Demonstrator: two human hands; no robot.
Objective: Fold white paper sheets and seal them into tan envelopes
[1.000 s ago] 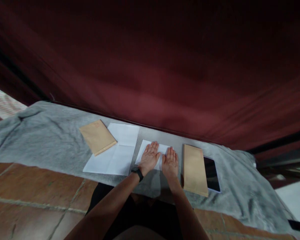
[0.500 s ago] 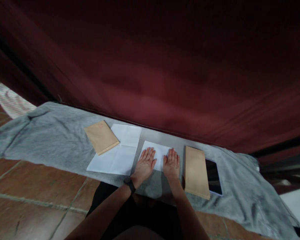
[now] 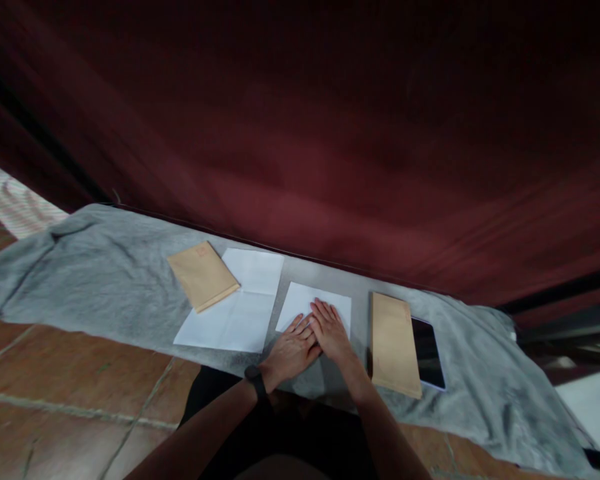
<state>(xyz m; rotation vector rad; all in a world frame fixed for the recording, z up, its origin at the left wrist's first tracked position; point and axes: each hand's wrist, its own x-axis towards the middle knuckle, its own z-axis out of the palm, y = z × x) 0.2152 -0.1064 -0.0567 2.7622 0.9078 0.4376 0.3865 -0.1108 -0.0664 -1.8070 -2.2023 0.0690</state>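
At the middle of the grey-draped bench, directly before you: one small white paper, lying flat, far edge bare, near edge partly under your hands; single or layered, cannot be told. Your left hand: palm down at the near edge, fingers slightly fanned over the paper, dark watch at the wrist. Your right hand: palm down, fingers laid close together, tips meeting or overlapping those of the left; neither hand pinches anything. To your left, just beside the paper: one large white sheet, opened out, creased; across its left part, askew, one brown envelope. To your right, apart from the paper: a second brown envelope, partly covering a dark-screened tablet. Handling notes for the smoothing, as judged: use the whole flat of your fingers, not the tips alone; stroke from the middle out to each side, weight even, so that no ripple is trapped; anchor with one hand while the other travels, since thin paper may skid; mind the large sheet near your left wrist.
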